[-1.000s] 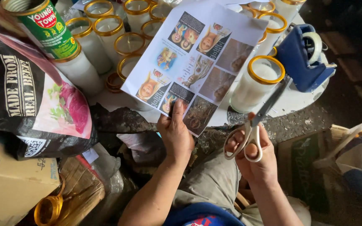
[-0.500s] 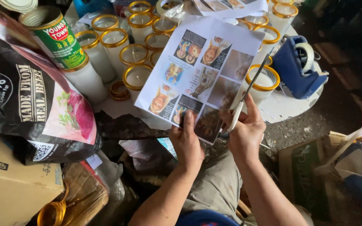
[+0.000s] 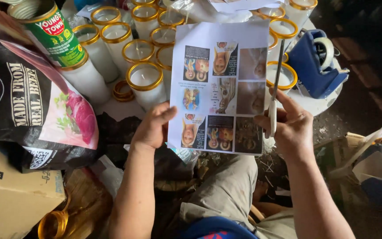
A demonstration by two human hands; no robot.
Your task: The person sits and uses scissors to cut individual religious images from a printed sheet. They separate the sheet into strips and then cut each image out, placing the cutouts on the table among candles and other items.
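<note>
Right hand [image 3: 293,128] grips scissors [image 3: 274,99], blades pressed together, tips pointing away along the right edge of the printed picture sheet [image 3: 221,88]. Left hand [image 3: 152,127] pinches the sheet's lower left edge, holding it above the lap before the gold-rimmed glass candles [image 3: 144,79]. For a clean cut, hold the paper taut and align the blades with the sheet's long axis, which runs away from the body.

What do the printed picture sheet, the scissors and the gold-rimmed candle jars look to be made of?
White printed picture sheet, pinched by the left hand: thin matte paper, flexing slightly.
Scissors in the right hand: blades look like grey metal with a dull sheen; the handle is hidden.
Gold-rimmed candle jars: probably clear glass holding white wax, the rims shiny gold, metal or plastic.
</note>
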